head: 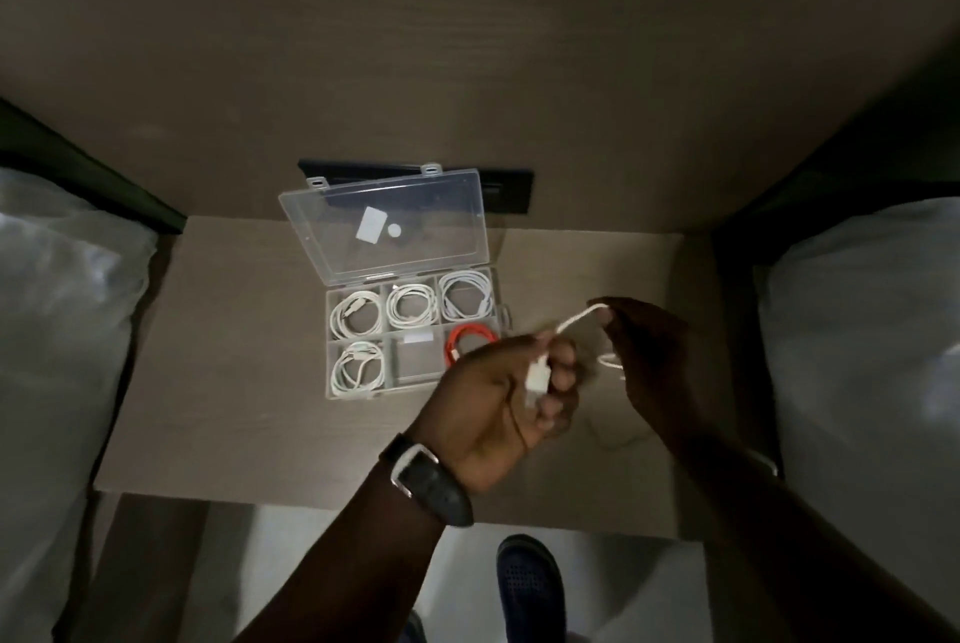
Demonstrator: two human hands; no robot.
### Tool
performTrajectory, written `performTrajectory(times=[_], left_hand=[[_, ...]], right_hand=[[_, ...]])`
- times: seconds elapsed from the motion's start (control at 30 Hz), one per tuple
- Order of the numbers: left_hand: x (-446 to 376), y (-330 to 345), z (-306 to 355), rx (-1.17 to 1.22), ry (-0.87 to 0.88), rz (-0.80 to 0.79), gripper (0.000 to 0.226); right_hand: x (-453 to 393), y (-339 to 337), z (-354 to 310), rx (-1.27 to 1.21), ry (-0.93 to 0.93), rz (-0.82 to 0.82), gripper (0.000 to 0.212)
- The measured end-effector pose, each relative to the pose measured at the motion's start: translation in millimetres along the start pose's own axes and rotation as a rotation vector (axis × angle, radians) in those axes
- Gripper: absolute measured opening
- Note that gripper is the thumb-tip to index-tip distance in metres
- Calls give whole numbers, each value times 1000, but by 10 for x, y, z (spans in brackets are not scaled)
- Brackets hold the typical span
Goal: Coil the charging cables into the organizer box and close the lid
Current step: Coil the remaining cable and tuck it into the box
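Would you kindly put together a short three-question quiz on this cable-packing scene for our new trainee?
1. True or false: the lid of the organizer box is shut.
2. How many of the box's six compartments already hold a coiled cable?
A. three
B. five
C. six
3. Fill in: the one coil that is not white, the ____ cable, lies in the near right compartment.

Key:
1. False. The lid stands open at the back.
2. B. Four white coils and one coloured; the near middle compartment holds no cable.
3. Orange. Meanwhile the left hand and right hand hold a loose white cable between them.
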State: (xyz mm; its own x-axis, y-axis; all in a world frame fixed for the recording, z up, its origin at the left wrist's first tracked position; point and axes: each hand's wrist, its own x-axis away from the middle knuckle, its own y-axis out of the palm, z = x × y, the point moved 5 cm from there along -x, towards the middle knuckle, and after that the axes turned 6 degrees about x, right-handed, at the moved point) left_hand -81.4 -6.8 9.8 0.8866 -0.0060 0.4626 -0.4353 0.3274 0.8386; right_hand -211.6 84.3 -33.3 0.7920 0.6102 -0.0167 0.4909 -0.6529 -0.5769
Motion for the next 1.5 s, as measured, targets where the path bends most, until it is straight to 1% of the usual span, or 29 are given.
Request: performTrajectory(times=[0.03,0.1,0.17,0.23,0.27,0.33,0.37,0.43,0.5,0.57,0.6,0.67,0.73,0.77,0.8,0.87,0.9,0.93,0.97,1.03,1.1,1.13,1.2,1.23,1.3,1.33,1.4,1.43,1.5], left_hand=[[-41,84,61,124,39,-33,23],[-154,142,232,236,207,4,23],[-254,127,391,118,411,99,25],[-340,95,470,-333,558,228,23],[-385,106,437,-628,556,259,21],[-477,150,196,-1034,412,184,21],[-496,155,42,-1081,295,155,23],[-487,127,-170,-855,110,176,27],[-472,166,-256,-409,8,126,30],[-467,327,-283,-9,-82,-43,35],[-470,408,-267,125,-90,-110,38],[-502,465,-148,254,31,-128,41],[-520,368,99,296,265,-15,36],[-516,288,229,240,383,67,32],[-512,189,342,92,482,162,29],[-494,89,407,-508,562,377,27],[-495,112,313,-802,516,391,27],[-509,148,148,-999,430,339,28],[-502,168,-16,-1062,332,287,31],[-433,144,-175,-884,217,276,38],[-388,165,-181,-526,150,257,46],[-364,225,-168,-352,96,208,49],[-355,383,-115,-40,52,75,44],[-361,419,-43,76,108,35,39],[-361,357,194,204,337,60,34],[-339,279,339,167,468,111,33],[-304,120,570,-165,659,273,31],[-299,75,603,-389,670,344,28],[-320,80,407,-808,510,335,24]], right_hand=[[63,-5,-18,32,-23,-34,12],[244,-37,-125,171,-150,-182,23],[454,-68,-256,325,-285,-400,27],[566,-173,-350,341,-338,-553,20],[547,-262,-391,310,-329,-578,20],[382,-502,-443,257,-336,-488,31],[261,-628,-453,246,-361,-407,31],[4,-822,-384,180,-318,-245,21],[-172,-814,-207,15,-188,-155,21],[-169,-571,-13,-115,-39,-204,21],[-98,-419,62,-136,10,-260,20],[135,-193,140,-136,44,-378,20],[451,-99,78,-43,-23,-548,24],[597,-92,-2,2,-102,-625,26],[695,-136,-89,27,-174,-672,26],[673,-336,-230,45,-221,-640,25],[561,-471,-277,69,-235,-556,24],[419,-595,-318,93,-261,-454,22],[259,-699,-354,103,-284,-367,19],[-26,-798,-366,2,-238,-239,11],[-190,-720,-265,-87,-124,-166,7],[-193,-619,-233,-77,-84,-173,9],[-53,-329,-189,-129,-3,-284,16],[57,-206,-191,-188,32,-343,20],[314,-65,-238,-153,44,-453,21],[455,-36,-278,-93,11,-544,26],[685,-67,-388,62,-144,-715,27],[703,-156,-447,121,-221,-733,27],[499,-437,-512,197,-269,-627,26]])
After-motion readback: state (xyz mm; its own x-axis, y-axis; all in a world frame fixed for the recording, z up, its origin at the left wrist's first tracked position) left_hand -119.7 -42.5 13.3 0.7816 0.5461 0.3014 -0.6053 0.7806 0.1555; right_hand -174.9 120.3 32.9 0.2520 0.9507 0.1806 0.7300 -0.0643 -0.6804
